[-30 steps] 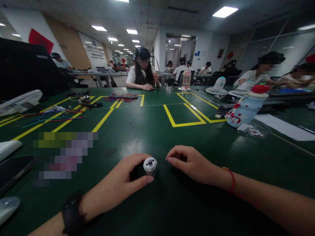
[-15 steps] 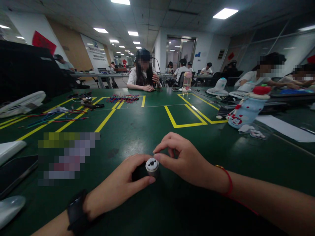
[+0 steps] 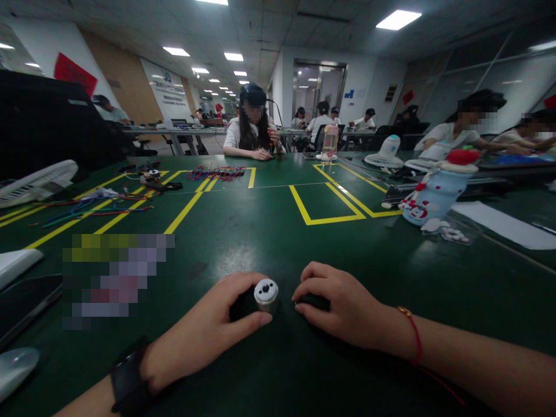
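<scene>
A small silver cylindrical motor (image 3: 266, 294) stands upright on the green table (image 3: 269, 231), its round face with a dark centre pointing up. My left hand (image 3: 208, 330) curls around it from the left, thumb and fingers gripping its body. My right hand (image 3: 343, 307) rests on the table just right of the motor, fingers curled down over a small dark object (image 3: 313, 300) that is mostly hidden. A black watch sits on my left wrist and a red string on my right.
Yellow tape lines (image 3: 324, 202) mark the table. Coloured wires (image 3: 99, 205) and a white fan (image 3: 37, 182) lie at the left, a light blue bottle (image 3: 434, 191) and paper (image 3: 504, 226) at the right. Several people sit at the far side.
My right hand had reached up to the top of the motor half a second ago; it has since drawn back right and lowered onto the table. The left hand stayed on the motor.
</scene>
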`<state>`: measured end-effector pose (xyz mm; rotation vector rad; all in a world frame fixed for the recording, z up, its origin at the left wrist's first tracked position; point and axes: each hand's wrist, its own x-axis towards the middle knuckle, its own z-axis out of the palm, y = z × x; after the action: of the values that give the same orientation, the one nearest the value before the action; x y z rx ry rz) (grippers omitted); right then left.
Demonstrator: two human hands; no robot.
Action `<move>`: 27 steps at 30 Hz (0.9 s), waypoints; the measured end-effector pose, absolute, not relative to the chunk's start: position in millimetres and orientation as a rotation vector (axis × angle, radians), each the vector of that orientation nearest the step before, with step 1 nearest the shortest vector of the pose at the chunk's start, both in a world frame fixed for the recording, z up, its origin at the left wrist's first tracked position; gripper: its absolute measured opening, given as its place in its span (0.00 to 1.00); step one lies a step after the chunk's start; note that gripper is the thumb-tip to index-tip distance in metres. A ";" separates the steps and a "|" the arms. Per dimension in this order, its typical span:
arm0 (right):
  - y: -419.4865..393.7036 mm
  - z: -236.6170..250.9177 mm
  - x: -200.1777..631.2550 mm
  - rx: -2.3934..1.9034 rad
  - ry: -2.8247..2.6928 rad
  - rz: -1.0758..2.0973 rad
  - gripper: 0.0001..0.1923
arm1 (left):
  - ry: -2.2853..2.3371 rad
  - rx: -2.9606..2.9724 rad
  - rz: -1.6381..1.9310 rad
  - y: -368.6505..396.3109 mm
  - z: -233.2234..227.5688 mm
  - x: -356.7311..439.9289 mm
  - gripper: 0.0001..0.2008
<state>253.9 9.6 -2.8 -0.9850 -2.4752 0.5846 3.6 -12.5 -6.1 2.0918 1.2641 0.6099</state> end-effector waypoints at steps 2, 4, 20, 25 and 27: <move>11.3 -1.3 256.2 -1.001 -2.411 0.668 0.09 | 1.269 2.085 0.602 -12.7 -6.1 3.6 0.17; 15.2 0.5 260.3 -1.042 -2.308 0.795 0.11 | 1.278 2.078 0.595 -12.8 -6.0 3.5 0.17; 31.7 -0.7 270.2 -1.148 -1.971 1.221 0.10 | 1.348 2.059 0.523 -13.1 -12.0 -1.9 0.21; 30.0 0.2 268.2 -1.144 -2.065 1.114 0.09 | 1.340 2.076 0.539 -13.0 -9.9 0.0 0.20; 28.4 0.2 267.3 -1.121 -2.155 1.015 0.08 | 1.329 2.079 0.546 -12.7 -9.6 0.9 0.20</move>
<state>267.3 28.4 0.2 -1.1206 -2.1548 1.0152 0.9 -12.7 -9.6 2.0786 1.3292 0.5457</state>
